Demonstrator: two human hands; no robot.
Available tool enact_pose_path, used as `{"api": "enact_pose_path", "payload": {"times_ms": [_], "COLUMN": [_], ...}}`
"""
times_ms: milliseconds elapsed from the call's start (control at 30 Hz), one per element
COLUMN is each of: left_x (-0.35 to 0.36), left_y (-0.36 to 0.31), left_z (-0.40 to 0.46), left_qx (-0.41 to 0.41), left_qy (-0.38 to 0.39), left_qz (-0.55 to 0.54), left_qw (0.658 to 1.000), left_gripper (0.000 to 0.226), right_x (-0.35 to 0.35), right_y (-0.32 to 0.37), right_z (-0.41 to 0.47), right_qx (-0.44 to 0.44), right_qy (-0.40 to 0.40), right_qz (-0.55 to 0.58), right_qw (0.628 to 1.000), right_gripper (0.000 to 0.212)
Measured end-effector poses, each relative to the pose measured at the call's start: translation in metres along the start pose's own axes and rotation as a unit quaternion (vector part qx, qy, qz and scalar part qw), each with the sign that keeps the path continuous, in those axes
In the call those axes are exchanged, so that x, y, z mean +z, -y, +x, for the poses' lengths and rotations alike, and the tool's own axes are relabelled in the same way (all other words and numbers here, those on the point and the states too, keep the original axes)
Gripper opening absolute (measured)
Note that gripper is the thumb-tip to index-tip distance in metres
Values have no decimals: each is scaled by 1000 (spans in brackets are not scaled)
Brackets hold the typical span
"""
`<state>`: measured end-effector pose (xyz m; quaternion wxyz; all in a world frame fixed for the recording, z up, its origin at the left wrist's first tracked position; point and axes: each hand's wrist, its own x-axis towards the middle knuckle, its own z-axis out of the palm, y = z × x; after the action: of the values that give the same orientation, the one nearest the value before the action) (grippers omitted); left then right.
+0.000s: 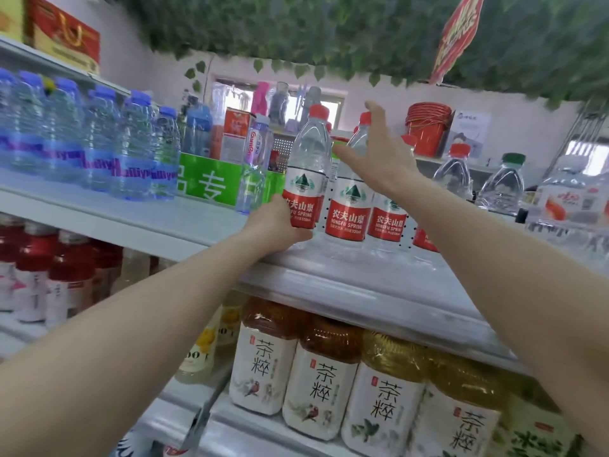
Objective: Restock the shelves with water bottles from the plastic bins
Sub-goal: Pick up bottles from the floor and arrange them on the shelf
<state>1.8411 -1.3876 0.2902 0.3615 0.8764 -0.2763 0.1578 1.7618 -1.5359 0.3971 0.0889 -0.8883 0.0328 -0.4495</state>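
Left hand (280,225) round water bottle (306,173); right hand (379,159) open beside it.

Both arms stretched up and forward. Left hand (275,225) curled round the lower part of a bottle (306,169), gripping it. Right hand (379,153) higher, fingers spread and relaxed, holding nothing.

Tea bottles (316,384) fill the lower shelf, red drink bottles (66,275) stand at left, and red buckets (426,127) sit behind under hanging ivy (329,31).
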Motion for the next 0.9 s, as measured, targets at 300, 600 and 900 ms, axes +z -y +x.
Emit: {"api": "enact_pose_path", "payload": {"times_ms": [300,600,900], "left_x": [-1,-3,-21], "left_y": [-3,-4,0], "left_z": [-3,-7,-37], "left_qx": [-8,-8,89], "left_qy": [4,4,-70], "left_qz": [1,-8,3], "left_qw": [1000,1000,994], "left_gripper": [69,70,58], "right_x": [6,12,-9], "right_y": [-14,-9,4], "right_z": [3,-11,-44], "right_qx": [-14,-14,4], "right_qy": [-10,-29,15], "right_qz": [12,-7,-115], "right_qw": [1000,999,993], "right_gripper": [66,76,68]}}
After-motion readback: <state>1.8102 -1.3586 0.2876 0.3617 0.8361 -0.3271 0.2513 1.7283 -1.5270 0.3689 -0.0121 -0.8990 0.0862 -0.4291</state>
